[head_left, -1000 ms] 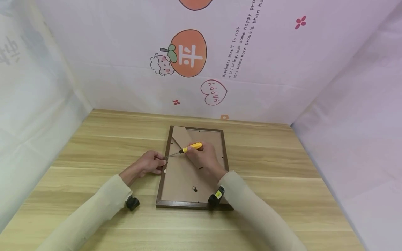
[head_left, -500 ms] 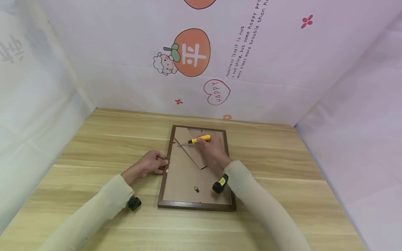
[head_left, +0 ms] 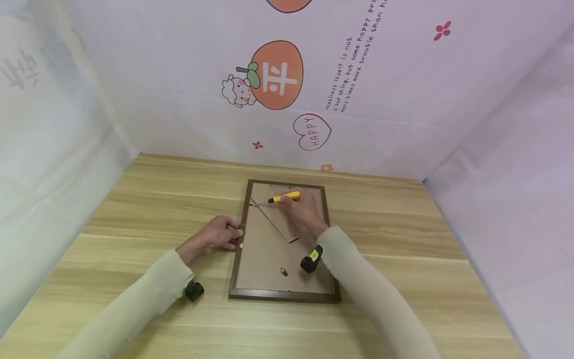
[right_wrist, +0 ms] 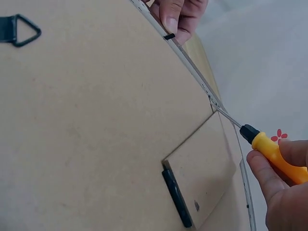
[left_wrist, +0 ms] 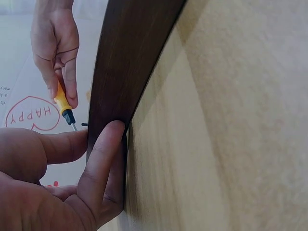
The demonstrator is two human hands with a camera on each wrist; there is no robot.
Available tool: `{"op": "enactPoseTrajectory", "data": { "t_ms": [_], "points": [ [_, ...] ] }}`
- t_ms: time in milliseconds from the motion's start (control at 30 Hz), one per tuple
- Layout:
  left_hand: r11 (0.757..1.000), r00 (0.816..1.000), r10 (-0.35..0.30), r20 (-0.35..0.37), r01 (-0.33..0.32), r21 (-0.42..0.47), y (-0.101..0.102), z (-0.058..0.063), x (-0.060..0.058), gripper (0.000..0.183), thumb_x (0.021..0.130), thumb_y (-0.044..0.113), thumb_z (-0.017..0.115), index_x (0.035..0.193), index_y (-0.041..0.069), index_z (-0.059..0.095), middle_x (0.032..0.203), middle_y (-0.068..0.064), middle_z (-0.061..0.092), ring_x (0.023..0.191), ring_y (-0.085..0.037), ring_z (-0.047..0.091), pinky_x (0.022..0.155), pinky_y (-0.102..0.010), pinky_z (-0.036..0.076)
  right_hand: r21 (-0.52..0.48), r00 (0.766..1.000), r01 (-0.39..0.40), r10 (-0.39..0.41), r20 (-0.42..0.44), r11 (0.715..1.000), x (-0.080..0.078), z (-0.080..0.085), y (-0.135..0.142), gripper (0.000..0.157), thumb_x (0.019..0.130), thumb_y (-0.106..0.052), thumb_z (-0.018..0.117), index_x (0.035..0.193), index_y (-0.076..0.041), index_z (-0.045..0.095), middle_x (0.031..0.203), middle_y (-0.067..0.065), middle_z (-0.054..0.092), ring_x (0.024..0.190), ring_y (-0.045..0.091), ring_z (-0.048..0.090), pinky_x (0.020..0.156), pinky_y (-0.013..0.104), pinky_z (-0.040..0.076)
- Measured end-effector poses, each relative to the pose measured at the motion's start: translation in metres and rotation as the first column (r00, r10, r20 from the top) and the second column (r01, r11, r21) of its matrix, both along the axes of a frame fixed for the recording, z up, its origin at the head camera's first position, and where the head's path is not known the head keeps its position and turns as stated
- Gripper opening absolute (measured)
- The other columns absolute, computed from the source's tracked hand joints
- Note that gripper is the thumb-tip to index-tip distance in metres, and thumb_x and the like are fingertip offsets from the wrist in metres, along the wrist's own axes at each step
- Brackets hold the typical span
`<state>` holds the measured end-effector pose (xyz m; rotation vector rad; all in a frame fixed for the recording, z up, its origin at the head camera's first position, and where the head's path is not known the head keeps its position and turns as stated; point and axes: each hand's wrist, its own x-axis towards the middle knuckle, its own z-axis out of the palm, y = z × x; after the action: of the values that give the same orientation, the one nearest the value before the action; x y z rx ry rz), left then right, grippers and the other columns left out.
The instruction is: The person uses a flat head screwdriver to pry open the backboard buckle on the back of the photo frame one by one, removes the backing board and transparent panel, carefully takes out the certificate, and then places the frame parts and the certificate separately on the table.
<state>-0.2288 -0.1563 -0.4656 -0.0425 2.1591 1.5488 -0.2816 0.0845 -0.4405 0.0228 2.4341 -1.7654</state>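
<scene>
A dark brown picture frame (head_left: 282, 295) lies with its back up on the table. Set slantwise in its tan backing board (head_left: 264, 264) is a stand flap (head_left: 280, 219). The right hand (head_left: 306, 212) holds a screwdriver by its yellow handle (head_left: 288, 196). Its thin shaft slants left, and in the right wrist view the tip meets the inner edge of the frame beside the flap's corner. My left hand (head_left: 219, 233) pinches the left rim; in the left wrist view its thumb and fingers (left_wrist: 103, 161) lie on either side of the moulding.
Small black tabs (right_wrist: 169, 36) sit along the frame's inner edge. A triangular hanging ring (right_wrist: 28, 30) is fixed to the backing board. Wood-grain tabletop (head_left: 394, 249) surrounds the frame, and a printed white cloth (head_left: 381, 99) rises behind it.
The right hand has carried the screwdriver from the middle of the left rim up toward the frame's upper left. My left hand keeps its pinch there. The head view has shifted slightly.
</scene>
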Motion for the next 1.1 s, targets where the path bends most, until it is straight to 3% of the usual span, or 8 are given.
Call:
{"op": "enactPoseTrajectory", "data": {
  "t_ms": [267, 400, 567, 733, 1100],
  "points": [
    [1.000, 1.000, -0.005, -0.004, 0.005, 0.006, 0.001, 0.001, 0.001, 0.027, 0.098, 0.000, 0.053, 0.122, -0.012, 0.050, 0.106, -0.017, 0.057, 0.082, -0.020, 0.064, 0.073, -0.030, 0.061, 0.020, 1.000, -0.015, 0.015, 0.020, 1.000, -0.005, -0.003, 0.001, 0.025, 0.096, -0.017, 0.064, 0.119, -0.007, 0.064, 0.122, 0.009, 0.058, 0.107, 0.020, 0.054, 0.096, 0.034, 0.051],
    [1.000, 1.000, -0.009, -0.018, 0.009, 0.006, 0.001, 0.001, 0.001, 0.035, 0.098, 0.001, 0.053, 0.130, -0.010, 0.046, 0.104, -0.015, 0.055, 0.084, -0.021, 0.064, 0.073, -0.031, 0.061, 0.057, 0.999, -0.026, 0.024, 0.027, 0.998, -0.007, -0.004, 0.003, 0.024, 0.096, -0.017, 0.064, 0.119, -0.008, 0.065, 0.120, 0.008, 0.059, 0.105, 0.020, 0.054, 0.095, 0.035, 0.050],
    [1.000, 1.000, -0.009, -0.029, 0.009, -0.009, 0.002, 0.004, 0.001, 0.053, 0.098, 0.001, 0.054, 0.146, -0.005, 0.034, 0.096, -0.010, 0.048, 0.085, -0.020, 0.065, 0.071, -0.031, 0.061, -0.019, 0.997, -0.041, 0.042, 0.069, 0.999, -0.011, -0.005, 0.004, 0.024, 0.096, -0.013, 0.062, 0.119, -0.005, 0.065, 0.121, 0.011, 0.060, 0.109, 0.022, 0.060, 0.096, 0.034, 0.053],
    [1.000, 0.999, -0.013, -0.041, 0.013, -0.011, 0.002, 0.005, 0.001, 0.055, 0.097, 0.000, 0.055, 0.147, -0.006, 0.033, 0.094, -0.010, 0.049, 0.083, -0.020, 0.065, 0.072, -0.031, 0.061, -0.157, 0.990, -0.020, 0.042, 0.135, 0.987, -0.016, -0.011, 0.004, 0.027, 0.096, -0.006, 0.060, 0.122, 0.001, 0.061, 0.125, 0.017, 0.058, 0.116, 0.027, 0.062, 0.096, 0.029, 0.055],
    [0.999, 0.998, -0.028, -0.059, 0.027, -0.022, 0.000, 0.002, 0.000, 0.056, 0.097, 0.000, 0.055, 0.148, -0.006, 0.032, 0.103, -0.016, 0.052, 0.087, -0.022, 0.066, 0.075, -0.030, 0.061, -0.208, 0.982, -0.041, 0.079, 0.173, 0.977, -0.022, -0.015, 0.006, 0.028, 0.097, -0.006, 0.059, 0.124, 0.001, 0.058, 0.126, 0.016, 0.056, 0.116, 0.026, 0.062, 0.094, 0.025, 0.055]
  ]
}}
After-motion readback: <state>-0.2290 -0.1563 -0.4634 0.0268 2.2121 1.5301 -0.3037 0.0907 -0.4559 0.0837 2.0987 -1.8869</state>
